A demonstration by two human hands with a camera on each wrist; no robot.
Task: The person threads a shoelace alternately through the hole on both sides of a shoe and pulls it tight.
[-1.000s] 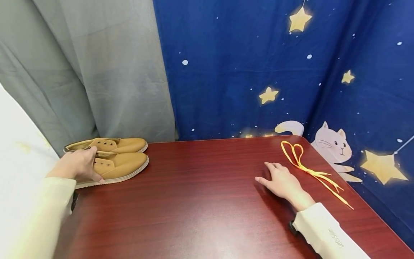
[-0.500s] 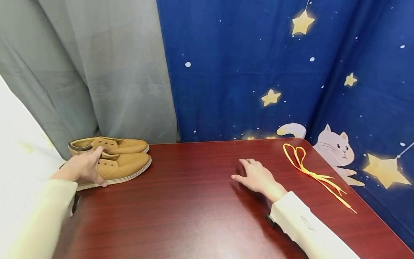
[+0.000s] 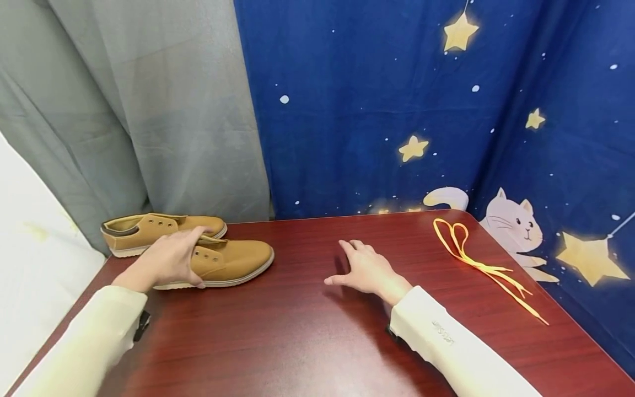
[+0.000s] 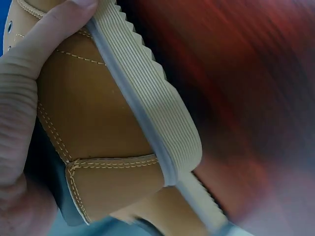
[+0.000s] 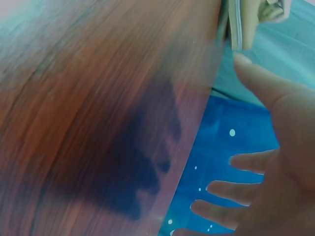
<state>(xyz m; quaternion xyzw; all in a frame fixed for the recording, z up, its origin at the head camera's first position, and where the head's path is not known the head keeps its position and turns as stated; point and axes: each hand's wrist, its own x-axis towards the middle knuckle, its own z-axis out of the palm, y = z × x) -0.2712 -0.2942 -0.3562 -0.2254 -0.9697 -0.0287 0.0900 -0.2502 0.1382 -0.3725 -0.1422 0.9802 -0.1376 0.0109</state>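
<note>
Two tan lace-less shoes lie at the left of the dark red table [image 3: 307,331]. My left hand [image 3: 171,259] grips the nearer shoe [image 3: 233,262] by its heel and collar; in the left wrist view the thumb [image 4: 54,29] presses its side above the ribbed sole [image 4: 147,108]. The farther shoe [image 3: 149,227] stands behind it near the table's back edge. My right hand [image 3: 364,270] hovers open with spread fingers just over the table's middle, holding nothing. In the right wrist view that hand [image 5: 275,162] casts a shadow on the wood.
A yellow shoelace [image 3: 476,262] lies looped on the table's right side, near the edge. A grey curtain [image 3: 139,110] and a blue star-and-cat cloth [image 3: 421,110] hang close behind the table. A white surface [image 3: 30,242] borders the left.
My left hand has slid the nearer shoe to the right, away from the other shoe. My right hand has moved left from beside the lace to the table's middle.
</note>
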